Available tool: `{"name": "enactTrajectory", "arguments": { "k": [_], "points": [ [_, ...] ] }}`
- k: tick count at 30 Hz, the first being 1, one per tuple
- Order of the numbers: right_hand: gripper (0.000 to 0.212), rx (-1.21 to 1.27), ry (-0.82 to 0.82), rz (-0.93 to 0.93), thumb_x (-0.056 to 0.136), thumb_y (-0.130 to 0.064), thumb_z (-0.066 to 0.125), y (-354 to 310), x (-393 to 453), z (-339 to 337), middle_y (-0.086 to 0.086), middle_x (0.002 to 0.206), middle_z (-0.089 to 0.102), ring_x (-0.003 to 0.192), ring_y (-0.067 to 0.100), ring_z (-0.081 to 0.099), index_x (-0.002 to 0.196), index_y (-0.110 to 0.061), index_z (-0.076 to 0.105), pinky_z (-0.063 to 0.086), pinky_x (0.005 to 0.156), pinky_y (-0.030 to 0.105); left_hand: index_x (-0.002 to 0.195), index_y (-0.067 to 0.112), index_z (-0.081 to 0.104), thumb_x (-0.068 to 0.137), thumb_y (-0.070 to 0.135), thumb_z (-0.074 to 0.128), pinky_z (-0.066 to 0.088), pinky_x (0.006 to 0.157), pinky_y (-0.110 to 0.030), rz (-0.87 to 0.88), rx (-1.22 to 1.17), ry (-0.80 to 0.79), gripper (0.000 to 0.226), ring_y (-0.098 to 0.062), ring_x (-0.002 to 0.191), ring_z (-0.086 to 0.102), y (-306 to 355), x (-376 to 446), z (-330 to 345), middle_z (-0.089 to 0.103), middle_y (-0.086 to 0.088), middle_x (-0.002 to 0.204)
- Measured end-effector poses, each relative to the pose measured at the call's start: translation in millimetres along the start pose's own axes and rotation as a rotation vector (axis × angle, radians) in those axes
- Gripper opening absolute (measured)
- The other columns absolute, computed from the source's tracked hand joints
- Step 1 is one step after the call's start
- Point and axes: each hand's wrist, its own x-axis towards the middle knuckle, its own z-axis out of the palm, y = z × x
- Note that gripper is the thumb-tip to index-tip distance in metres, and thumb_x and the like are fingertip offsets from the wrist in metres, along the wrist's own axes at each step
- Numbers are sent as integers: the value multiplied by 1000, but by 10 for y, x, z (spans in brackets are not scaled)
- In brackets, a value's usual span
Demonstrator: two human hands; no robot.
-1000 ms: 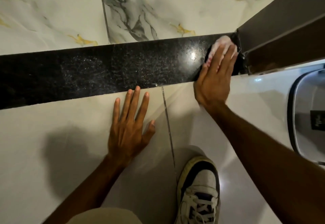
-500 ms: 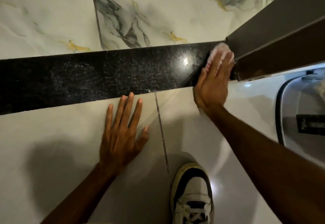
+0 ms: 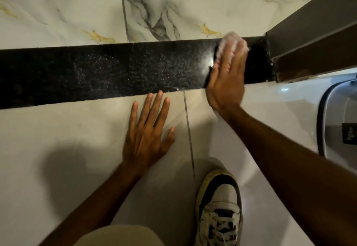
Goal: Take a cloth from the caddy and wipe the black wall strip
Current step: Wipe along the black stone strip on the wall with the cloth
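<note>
Right hand (image 3: 226,83) flat, fingers together, pressing a crumpled pale pink-white cloth (image 3: 230,46) against the glossy speckled black wall strip (image 3: 116,72), near its right end beside the dark brown door frame (image 3: 309,39). Left hand (image 3: 146,131) spread wide, empty, palm down on the pale glossy floor tile (image 3: 58,139), just near of the strip. White-and-black laced sneaker (image 3: 220,207) at near right.

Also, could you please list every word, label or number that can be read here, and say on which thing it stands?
Black label on the grey bin at the right edge: pale lettering, too blurred and cut off to read.
Shoe: no readable text.
No other writing shows.
</note>
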Motion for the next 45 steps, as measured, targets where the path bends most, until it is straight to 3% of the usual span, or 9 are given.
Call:
{"name": "enactTrajectory", "arguments": {
  "k": [3,7,13,19,27,34,37,42,45],
  "points": [
    [64,29,-45,-261,118,-36,34,-287,-81,143,21,183,9,171,40,10,174,-11,15,44,131,55,175,19,12,110,57,24,-5,139,-49,-4,14,-2,76,-27,171,5,-13,-5,43,9,-8,184],
    [61,-47,-99,-462,118,-28,36,-7,-743,-10,27,180,15,171,42,11,172,-3,20,36,134,58,174,17,19,109,51,33,2,140,-51,-20,-11,-7,74,-29,171,11,22,-12,-65,15,-11,183],
    [68,-23,-2,0,118,-39,25,-309,-245,64,26,182,5,171,43,5,174,-5,8,28,139,56,174,19,21,110,49,35,4,139,-51,-24,-7,9,72,-30,171,11,-13,-69,-30,16,-13,183],
    [63,-2,-153,-536,118,-35,29,-618,-465,223,23,182,11,172,39,9,174,-8,17,23,140,52,174,23,17,112,52,25,2,139,-51,-102,-19,-19,69,-28,171,8,-17,-288,-81,12,-12,183],
    [65,-3,-36,-188,118,-34,31,-576,-481,130,24,182,10,171,41,11,174,-6,12,29,138,54,174,24,18,111,50,31,4,139,-54,-146,25,-45,70,-30,171,7,-190,-623,-127,11,-11,184],
    [63,7,-190,-594,119,-34,32,-925,-629,266,21,183,8,172,37,8,174,-8,15,24,140,53,175,22,16,108,46,37,15,138,-57,-259,39,4,74,-29,170,12,-297,-698,-147,12,-11,184],
    [64,-13,-169,-510,117,-30,38,-541,-809,68,19,183,5,171,40,12,173,-7,17,36,135,56,174,23,18,111,49,30,15,137,-58,-264,48,11,70,-30,170,13,-537,-800,-230,13,-11,183],
    [67,10,-56,-199,118,-33,31,-1001,-318,260,27,182,8,171,44,7,173,-2,11,17,142,52,175,24,14,111,53,27,8,139,-55,-321,75,29,71,-30,171,10,-604,-847,-194,11,-10,184],
    [66,-6,-108,-406,117,-37,28,-1419,-242,426,26,182,9,171,41,9,173,-5,12,18,142,52,175,25,14,110,51,31,8,138,-54,-335,64,18,72,-30,171,10,-606,-841,-191,12,-11,184]
  ]
}}
